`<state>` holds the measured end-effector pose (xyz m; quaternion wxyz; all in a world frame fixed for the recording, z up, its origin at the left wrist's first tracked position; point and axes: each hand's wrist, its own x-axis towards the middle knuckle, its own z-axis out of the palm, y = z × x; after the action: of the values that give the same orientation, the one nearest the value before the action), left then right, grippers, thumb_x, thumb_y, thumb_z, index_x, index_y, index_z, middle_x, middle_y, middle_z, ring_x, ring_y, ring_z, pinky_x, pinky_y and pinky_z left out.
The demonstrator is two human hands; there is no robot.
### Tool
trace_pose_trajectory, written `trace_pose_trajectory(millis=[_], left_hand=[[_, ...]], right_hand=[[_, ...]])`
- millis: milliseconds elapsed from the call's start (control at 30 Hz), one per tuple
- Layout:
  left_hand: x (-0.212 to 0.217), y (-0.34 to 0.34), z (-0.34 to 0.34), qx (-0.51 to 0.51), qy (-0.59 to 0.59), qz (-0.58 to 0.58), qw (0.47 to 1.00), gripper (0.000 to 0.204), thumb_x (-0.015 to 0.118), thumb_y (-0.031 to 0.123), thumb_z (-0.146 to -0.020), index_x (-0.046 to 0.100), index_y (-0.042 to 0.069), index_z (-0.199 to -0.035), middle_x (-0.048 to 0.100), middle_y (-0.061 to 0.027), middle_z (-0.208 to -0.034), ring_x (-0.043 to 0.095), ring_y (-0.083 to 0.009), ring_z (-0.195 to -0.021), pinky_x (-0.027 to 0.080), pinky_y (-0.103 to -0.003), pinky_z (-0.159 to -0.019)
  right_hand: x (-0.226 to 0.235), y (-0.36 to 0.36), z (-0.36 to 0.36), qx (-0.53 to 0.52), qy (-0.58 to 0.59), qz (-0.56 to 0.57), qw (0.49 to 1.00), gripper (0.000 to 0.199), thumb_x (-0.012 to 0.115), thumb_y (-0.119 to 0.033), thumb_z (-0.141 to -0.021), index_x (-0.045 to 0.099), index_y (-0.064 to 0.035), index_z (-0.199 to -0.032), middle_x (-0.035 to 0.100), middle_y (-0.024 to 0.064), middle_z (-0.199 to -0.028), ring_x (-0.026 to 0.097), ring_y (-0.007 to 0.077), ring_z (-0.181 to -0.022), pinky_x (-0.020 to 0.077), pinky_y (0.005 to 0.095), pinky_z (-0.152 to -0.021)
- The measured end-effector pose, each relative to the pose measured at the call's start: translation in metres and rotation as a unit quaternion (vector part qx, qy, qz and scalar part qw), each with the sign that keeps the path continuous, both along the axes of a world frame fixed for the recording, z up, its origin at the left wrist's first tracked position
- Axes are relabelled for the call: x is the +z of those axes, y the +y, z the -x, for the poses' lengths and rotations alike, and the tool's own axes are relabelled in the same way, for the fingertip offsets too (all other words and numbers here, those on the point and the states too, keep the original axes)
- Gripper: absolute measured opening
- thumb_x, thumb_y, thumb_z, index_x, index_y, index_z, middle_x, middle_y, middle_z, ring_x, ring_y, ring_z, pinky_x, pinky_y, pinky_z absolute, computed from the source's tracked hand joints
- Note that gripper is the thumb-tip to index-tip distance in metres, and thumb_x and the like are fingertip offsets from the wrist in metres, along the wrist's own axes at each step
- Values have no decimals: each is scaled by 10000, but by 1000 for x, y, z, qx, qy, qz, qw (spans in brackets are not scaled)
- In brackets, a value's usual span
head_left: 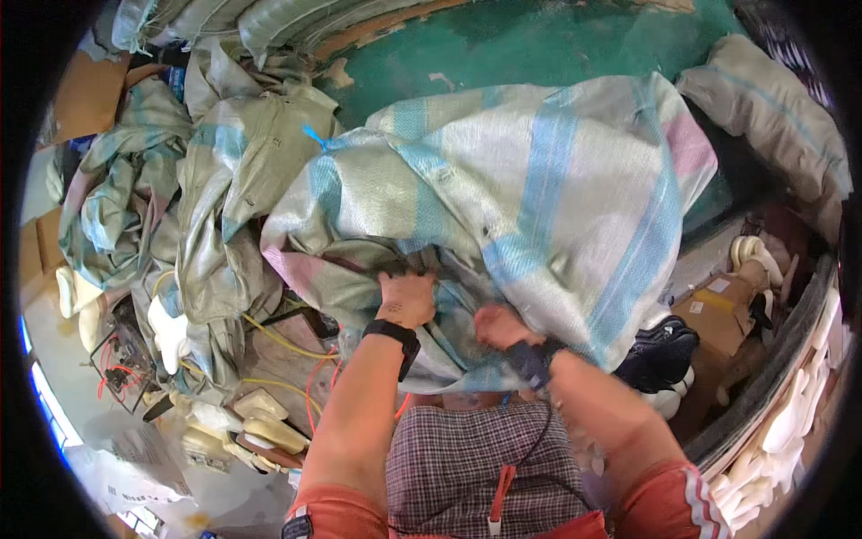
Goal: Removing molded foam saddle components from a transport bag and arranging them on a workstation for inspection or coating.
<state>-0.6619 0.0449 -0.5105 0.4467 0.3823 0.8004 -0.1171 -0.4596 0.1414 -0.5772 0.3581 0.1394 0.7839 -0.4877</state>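
A large woven plastic sack point(485, 193), whitish with light blue stripes and pink patches, spreads in front of me, bulging toward the far right. My left hand point(407, 299) is closed on the gathered folds at its near side, its fingertips sunk in the cloth and partly hidden. To the right, my right hand point(505, 325) is curled in a grip on the sack's near edge. Sticking up at the sack's far left corner is a blue tie point(316, 138). What the sack holds, if anything, cannot be seen.
Crumpled woven sacks point(229, 171) hang at the left, above pale foot-shaped pieces point(260, 422) and orange and yellow cords. A filled sack point(772, 126) lies far right on the green surface point(503, 49). Near right stands a dark-rimmed bin point(772, 377) with cardboard.
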Motion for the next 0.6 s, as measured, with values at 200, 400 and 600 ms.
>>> trace_pose_trajectory(millis=[200, 400, 600], left_hand=[[-35, -20, -28, -37, -88, 120, 988, 425, 569, 185, -795, 563, 150, -1219, 610, -111, -1175, 559, -271, -1133, 321, -587, -956], [6, 51, -9, -44, 9, -21, 999, 265, 593, 192, -769, 643, 92, -1009, 630, -127, -1070, 577, -314, -1041, 380, -497, -908], [21, 100, 65, 89, 77, -266, 957, 203, 615, 207, -763, 675, 34, -852, 656, -162, -932, 615, -309, -910, 486, -390, -784]], right_hand=[[-7, 175, 121, -292, -3, -134, 947, 236, 562, -286, -895, 592, -59, -839, 563, 20, -675, 552, 117, -604, 463, 290, -554], [21, 294, 158, -127, 72, -444, 884, 438, 585, -315, -821, 570, -37, -1159, 595, 158, -1180, 529, 358, -1124, 412, 402, -954], [21, 237, 110, 80, -10, -328, 941, 725, 697, -302, -721, 429, -44, -1342, 449, 210, -1366, 419, 354, -1269, 324, 400, -1067]])
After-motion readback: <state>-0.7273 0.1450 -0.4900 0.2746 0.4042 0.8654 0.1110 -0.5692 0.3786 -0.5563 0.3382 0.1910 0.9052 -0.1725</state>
